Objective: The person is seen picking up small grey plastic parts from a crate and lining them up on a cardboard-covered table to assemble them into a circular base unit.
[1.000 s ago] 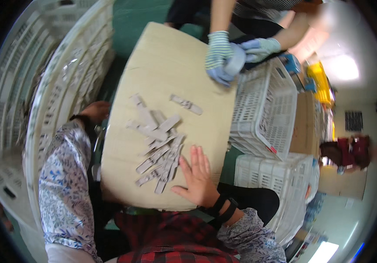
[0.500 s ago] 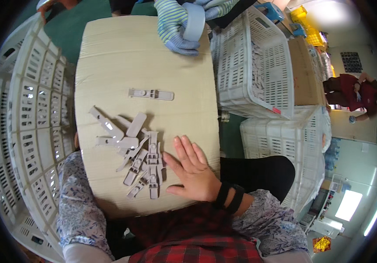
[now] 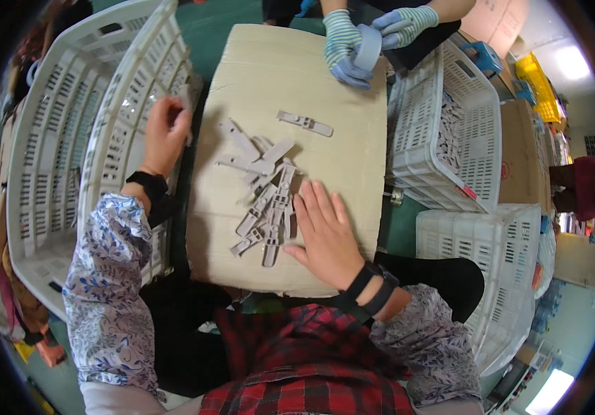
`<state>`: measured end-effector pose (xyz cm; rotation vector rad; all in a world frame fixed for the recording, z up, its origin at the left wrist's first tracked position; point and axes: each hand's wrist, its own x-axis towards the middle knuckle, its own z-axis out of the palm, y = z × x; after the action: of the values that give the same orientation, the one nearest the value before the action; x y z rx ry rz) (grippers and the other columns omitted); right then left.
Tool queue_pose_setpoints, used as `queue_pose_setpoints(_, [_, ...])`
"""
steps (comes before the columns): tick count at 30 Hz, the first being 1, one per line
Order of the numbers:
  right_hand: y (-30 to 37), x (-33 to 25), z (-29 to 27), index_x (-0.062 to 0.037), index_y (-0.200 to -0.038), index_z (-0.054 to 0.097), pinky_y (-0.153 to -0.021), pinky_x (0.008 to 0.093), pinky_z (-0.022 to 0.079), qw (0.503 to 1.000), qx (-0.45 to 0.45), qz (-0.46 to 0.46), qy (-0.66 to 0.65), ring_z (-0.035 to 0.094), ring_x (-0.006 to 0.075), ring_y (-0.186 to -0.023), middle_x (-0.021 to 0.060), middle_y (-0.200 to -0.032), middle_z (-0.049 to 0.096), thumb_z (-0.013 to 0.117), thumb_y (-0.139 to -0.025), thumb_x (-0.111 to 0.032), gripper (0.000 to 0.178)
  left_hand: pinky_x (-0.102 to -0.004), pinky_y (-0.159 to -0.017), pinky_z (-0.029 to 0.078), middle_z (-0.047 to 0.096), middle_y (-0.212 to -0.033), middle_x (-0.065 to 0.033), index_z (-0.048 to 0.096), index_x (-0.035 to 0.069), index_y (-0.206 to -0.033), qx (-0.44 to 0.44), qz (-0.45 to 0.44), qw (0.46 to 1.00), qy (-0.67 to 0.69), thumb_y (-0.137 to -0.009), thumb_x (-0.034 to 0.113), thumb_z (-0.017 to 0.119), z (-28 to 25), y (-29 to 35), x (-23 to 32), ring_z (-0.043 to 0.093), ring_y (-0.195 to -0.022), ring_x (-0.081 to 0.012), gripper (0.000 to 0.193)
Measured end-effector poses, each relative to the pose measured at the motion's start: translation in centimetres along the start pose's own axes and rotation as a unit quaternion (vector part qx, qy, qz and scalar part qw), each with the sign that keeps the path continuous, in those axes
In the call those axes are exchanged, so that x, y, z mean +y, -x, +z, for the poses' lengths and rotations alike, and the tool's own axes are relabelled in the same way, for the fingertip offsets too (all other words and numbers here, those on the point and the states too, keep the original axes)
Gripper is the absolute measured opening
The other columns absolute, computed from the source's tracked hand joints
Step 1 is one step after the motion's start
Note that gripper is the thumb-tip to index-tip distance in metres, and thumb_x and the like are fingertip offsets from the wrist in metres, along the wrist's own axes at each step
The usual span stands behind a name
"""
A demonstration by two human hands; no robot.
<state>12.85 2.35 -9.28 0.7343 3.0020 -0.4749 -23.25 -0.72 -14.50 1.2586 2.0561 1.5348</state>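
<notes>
Flat and open, the right hand [image 3: 323, 232] lies on the tan cardboard sheet [image 3: 242, 76], just beside a messy pile of long grey plastic clips [image 3: 281, 196]. The left hand [image 3: 163, 137] is curled near a tall white plastic crate [image 3: 95, 152]; I cannot tell if it holds anything. Farther up lies one lone clip [image 3: 305, 124], near a striped glove [image 3: 341, 41].

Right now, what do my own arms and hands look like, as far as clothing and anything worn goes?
Your left hand and right hand are ungloved. The left sleeve and right sleeve are loose and pale with a bluish leafy print. Black banding circles the left wrist; two dark straps circle the right.
</notes>
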Motion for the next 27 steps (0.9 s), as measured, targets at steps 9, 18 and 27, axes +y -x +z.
queue_pose_setpoints(9, [-5.3, -0.3, -4.3, -0.0004, -0.119, 0.064, -0.100, 0.0435, 0.044, 0.998, -0.011, 0.050, 0.030, 0.056, 0.0338, -0.116, 0.0178, -0.126, 0.062, 0.073, -0.082, -0.039, 0.054, -0.0269, -0.078, 0.049, 0.065, -0.097, -0.0071, 0.064, 0.002, -0.110, -0.168, 0.022, 0.985, -0.029, -0.095, 0.018, 0.065, 1.0, 2.8, 7.7, 0.061, -0.088, -0.0132, 0.022])
queue_pose_setpoints(18, [-9.3, 10.2, 0.0, 0.0008, -0.145, 0.043, -0.117, 0.0456, 0.030, 0.992, 0.093, 0.003, -0.082, 0.037, 0.0414, -0.141, 0.0268, -0.151, 0.041, 0.067, -0.091, -0.029, 0.066, -0.0462, -0.089, 0.050, 0.068, -0.113, -0.0204, 0.065, 0.007, -0.115, -0.271, -0.102, 0.876, -0.386, -0.094, 0.021, 0.058, -3.5, 9.5, -8.7, 0.066, -0.101, -0.0346, 0.026])
queue_pose_setpoints(27, [-4.7, 4.7, -2.0, 0.0051, -0.143, 0.042, -0.115, 0.0446, 0.033, 0.992, 0.076, 0.003, -0.099, 0.039, 0.0429, -0.138, 0.0272, -0.151, 0.039, 0.068, -0.087, -0.017, 0.065, -0.0431, -0.101, 0.046, 0.046, -0.148, -0.0234, 0.047, 0.022, -0.146, -0.334, -0.062, 0.904, 0.259, -0.095, 0.033, 0.057, 5.2, 15.5, -20.1, 0.052, -0.127, -0.0435, 0.053])
